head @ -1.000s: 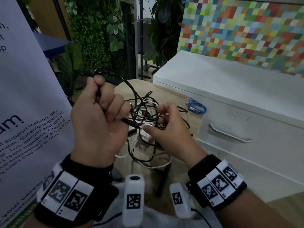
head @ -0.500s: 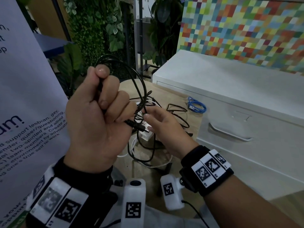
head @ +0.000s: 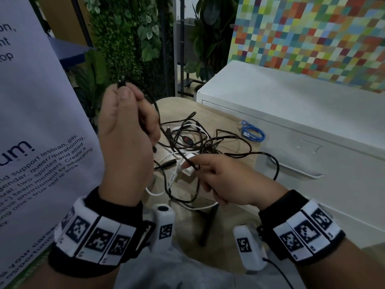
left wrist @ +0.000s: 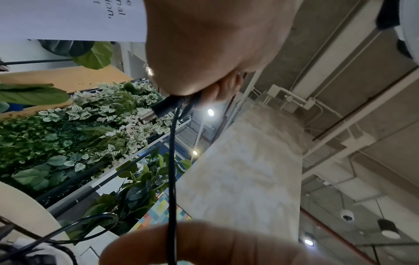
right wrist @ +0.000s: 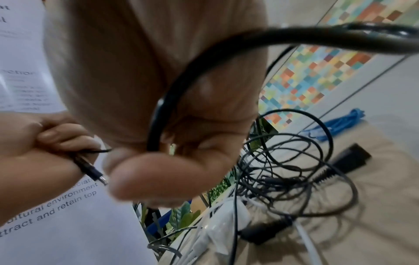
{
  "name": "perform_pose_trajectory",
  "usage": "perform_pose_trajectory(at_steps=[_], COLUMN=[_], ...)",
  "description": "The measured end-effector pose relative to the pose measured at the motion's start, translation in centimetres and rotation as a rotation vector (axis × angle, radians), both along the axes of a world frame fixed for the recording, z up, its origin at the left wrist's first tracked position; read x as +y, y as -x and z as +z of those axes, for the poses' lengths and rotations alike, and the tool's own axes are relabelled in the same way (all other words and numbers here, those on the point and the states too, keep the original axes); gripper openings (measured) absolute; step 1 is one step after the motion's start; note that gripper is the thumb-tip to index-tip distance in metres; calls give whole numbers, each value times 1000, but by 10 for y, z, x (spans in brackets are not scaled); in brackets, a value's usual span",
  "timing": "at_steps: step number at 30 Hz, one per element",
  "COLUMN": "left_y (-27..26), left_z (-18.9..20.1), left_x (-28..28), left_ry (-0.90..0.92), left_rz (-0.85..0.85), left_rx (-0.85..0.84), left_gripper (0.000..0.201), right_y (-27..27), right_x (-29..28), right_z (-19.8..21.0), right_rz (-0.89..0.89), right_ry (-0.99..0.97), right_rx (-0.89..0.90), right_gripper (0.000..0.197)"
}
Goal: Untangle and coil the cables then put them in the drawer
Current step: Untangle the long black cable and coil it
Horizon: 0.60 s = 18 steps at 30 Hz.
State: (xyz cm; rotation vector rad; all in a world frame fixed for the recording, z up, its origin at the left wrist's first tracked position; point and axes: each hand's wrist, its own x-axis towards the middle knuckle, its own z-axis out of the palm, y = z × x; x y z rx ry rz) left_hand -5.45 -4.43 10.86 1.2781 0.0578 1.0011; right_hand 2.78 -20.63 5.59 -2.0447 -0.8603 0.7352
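Several cables [head: 200, 140], black and white, lie tangled on a round wooden table [head: 233, 122]. One black cable [head: 155, 105] rises from the pile; the left hand [head: 125, 140] grips it in curled fingers, a plug end jutting above the thumb. The right hand [head: 227, 180] pinches the same cable lower down, between thumb and forefinger, just above the tangle. A blue cable [head: 253, 133], coiled, sits apart at the table's far edge. A white cabinet [head: 291, 105] with a closed drawer [head: 312, 161] stands beside the table; plants [head: 129, 38], a printed banner [head: 31, 122] and a multicoloured tiled wall [head: 312, 34] surround it. Since half a second ago, the right hand has dropped lower and rightward, drawing the cable out longer.
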Motion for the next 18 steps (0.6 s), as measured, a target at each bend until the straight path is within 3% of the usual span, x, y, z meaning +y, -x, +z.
perform_pose_trajectory(at_steps=[5, 8, 11, 13, 18], left_y=[-5, -14, -19, -18, -13], left_z=[-19, -33, -45, -45, -40], left_x=[-12, -12, -5, -4, -10], left_ry=[-295, -532, -831, -908, -592], left_rz=[-106, -200, -202, -246, -529], left_rx=[190, 394, 588, 682, 773], left_gripper=[29, 24, 26, 27, 40], right_y=[10, 17, 14, 7, -14], right_x=[-4, -3, -6, -11, -24], right_z=[9, 13, 30, 41, 43], right_rz=[242, 278, 243, 203, 42], right_ry=[356, 362, 247, 159, -34], right_rx=[-621, -866, -933, -912, -672], right_gripper=[45, 35, 29, 33, 30])
